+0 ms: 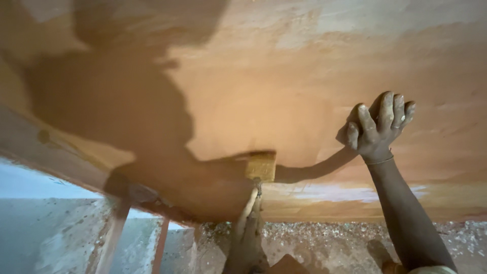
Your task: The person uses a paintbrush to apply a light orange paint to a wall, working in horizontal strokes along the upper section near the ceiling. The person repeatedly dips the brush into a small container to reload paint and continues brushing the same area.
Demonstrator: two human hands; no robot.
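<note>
I am looking up at an orange-brown plastered ceiling (284, 76). My left hand (248, 226) reaches up from the bottom middle, its fingers pressing a small yellow block (262, 166), like a sponge, flat against the ceiling. My right hand (379, 124) is raised at the right on a bare arm. Its bent, plaster-flecked fingers rest against the ceiling and I see nothing in it. A thin band circles that wrist.
A large shadow of a head and arm covers the left half of the ceiling. A rough grey wall (324, 243) meets the ceiling's lower edge. At the lower left are reddish frame bars (161, 243) and a pale opening (30, 182).
</note>
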